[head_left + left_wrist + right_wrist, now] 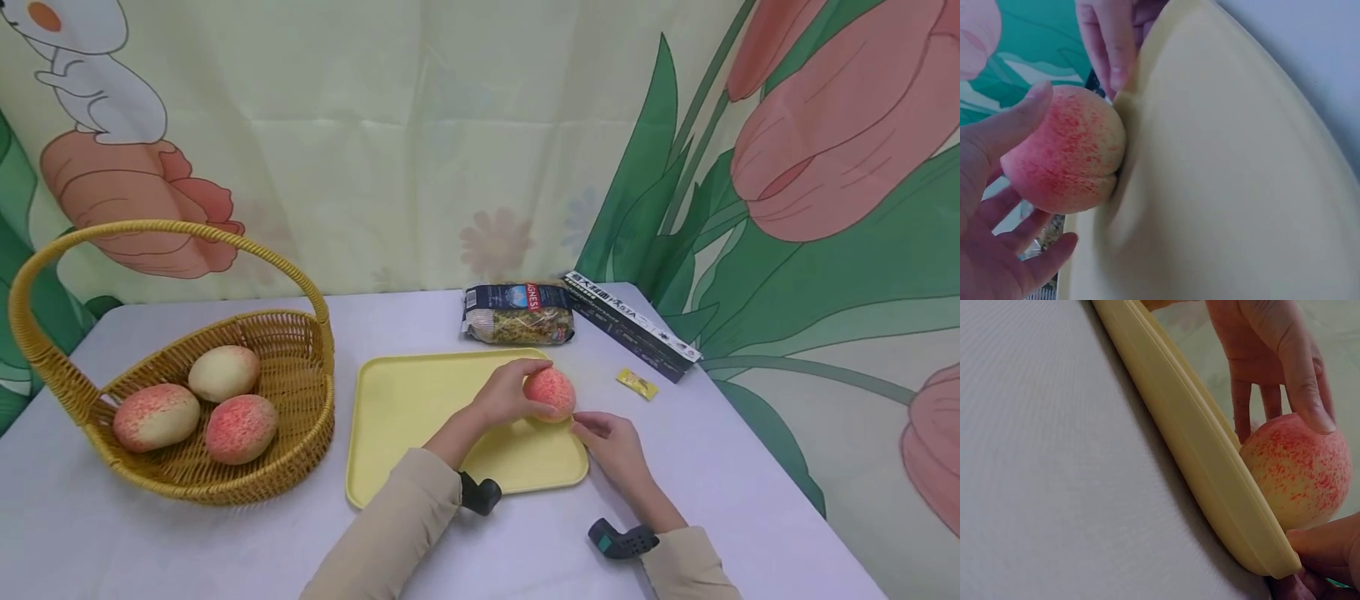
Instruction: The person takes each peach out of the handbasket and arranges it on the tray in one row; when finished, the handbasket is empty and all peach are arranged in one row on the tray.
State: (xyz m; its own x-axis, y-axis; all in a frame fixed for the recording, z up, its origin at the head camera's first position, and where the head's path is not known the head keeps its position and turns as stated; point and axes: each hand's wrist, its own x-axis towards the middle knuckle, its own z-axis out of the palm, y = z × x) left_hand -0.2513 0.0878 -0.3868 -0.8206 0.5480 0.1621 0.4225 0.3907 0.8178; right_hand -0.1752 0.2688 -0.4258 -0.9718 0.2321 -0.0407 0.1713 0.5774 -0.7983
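Note:
My left hand (507, 395) grips a pink-and-cream peach (552, 395) over the right end of a yellow tray (405, 417). In the left wrist view the thumb lies on one side of the peach (1069, 150) and the fingers curl round the other. The peach sits low at the tray's surface; whether it bears its full weight there I cannot tell. My right hand (617, 448) pinches the tray's right edge beside the peach. The right wrist view has its thumb on the tray rim (1210, 462), with fingers partly hidden underneath.
To the left stands a wicker basket (303, 468) with a tall handle, holding three peaches (242, 429). Behind the tray lie a pasta bag (517, 315) and a long black box (630, 323). A small yellow packet (637, 383) lies right of the tray. A printed curtain (360, 167) hangs behind.

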